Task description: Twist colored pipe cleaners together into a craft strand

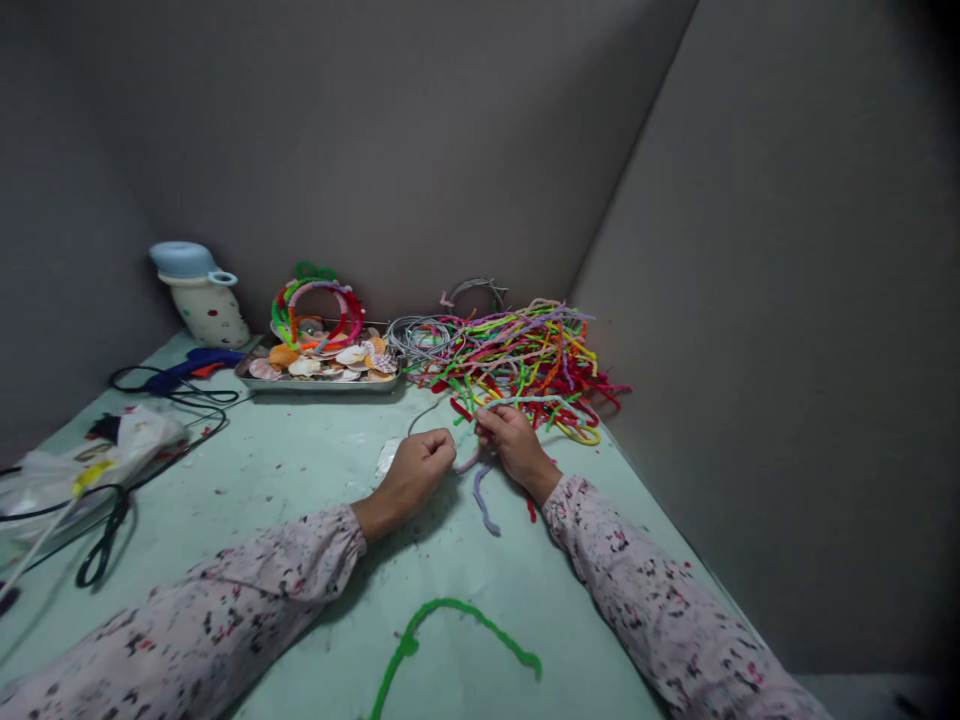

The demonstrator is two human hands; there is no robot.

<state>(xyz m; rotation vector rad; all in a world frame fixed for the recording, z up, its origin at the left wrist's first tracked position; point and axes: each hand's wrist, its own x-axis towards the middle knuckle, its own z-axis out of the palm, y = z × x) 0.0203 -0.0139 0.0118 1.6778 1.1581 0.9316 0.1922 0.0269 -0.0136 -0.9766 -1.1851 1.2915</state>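
My left hand (420, 466) is closed in a fist at mid-table, and a thin grey wire (421, 412) curves up from behind it. Fingers pinched together, my right hand (517, 446) holds a pipe cleaner; a pale blue length (544, 400) stretches right from its fingertips. Between the hands shows a short pink pipe cleaner (469, 462), its ends hidden. A lilac pipe cleaner (484, 502) hangs or lies just below the right hand. Nearer to me, a bent green pipe cleaner (450, 604) lies on the table.
Behind my hands is a heap of coloured pipe cleaners (540, 345) beside coiled grey wire (424, 340). A metal tray (322, 392) holds shells and fuzzy hoops (352, 310). At left are a bottle (206, 305), a blue glue gun (187, 368), black cables (112, 535) and plastic bags (142, 435).
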